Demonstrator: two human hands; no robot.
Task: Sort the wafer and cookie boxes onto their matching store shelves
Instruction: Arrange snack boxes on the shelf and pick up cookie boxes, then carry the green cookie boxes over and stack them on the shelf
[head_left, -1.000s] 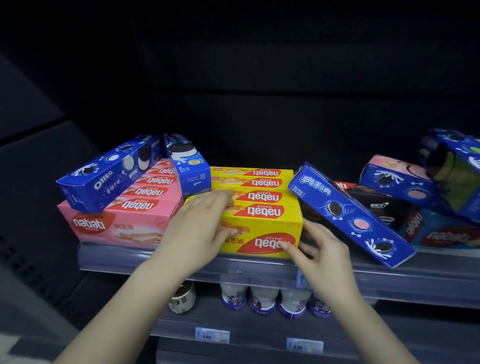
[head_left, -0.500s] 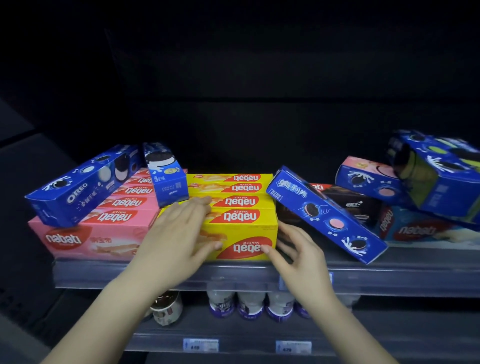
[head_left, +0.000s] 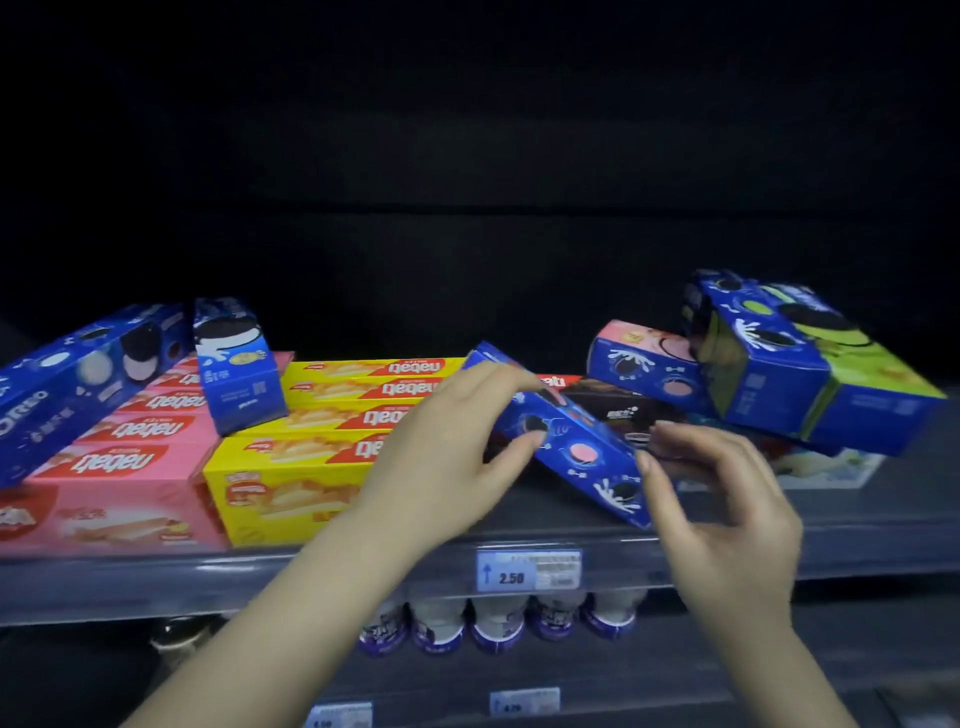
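Note:
A long blue Oreo box (head_left: 576, 447) leans tilted against the stack of yellow Nabati wafer boxes (head_left: 311, 473) at mid-shelf. My left hand (head_left: 447, 457) grips its upper end, fingers over the top edge and thumb on the face. My right hand (head_left: 727, 504) hovers at the box's lower right end, fingers loosely curled, thumb tip at the box's edge. Pink Nabati boxes (head_left: 124, 462) lie left of the yellow ones, with another long Oreo box (head_left: 67, 379) and a small upright Oreo box (head_left: 236, 369) resting on them.
At the right, a blue-and-green Oreo box (head_left: 815, 369) and a blue-and-pink one (head_left: 644, 366) are piled over a dark chocolate box (head_left: 618, 410). The grey shelf rail (head_left: 156, 582) carries a price tag (head_left: 527, 571). Small bottles (head_left: 498, 623) stand on the shelf below.
Both hands left the front yellow Nabati box and moved right. My left hand has taken hold of the leaning blue Oreo box, and my right hand has come up to its lower end.

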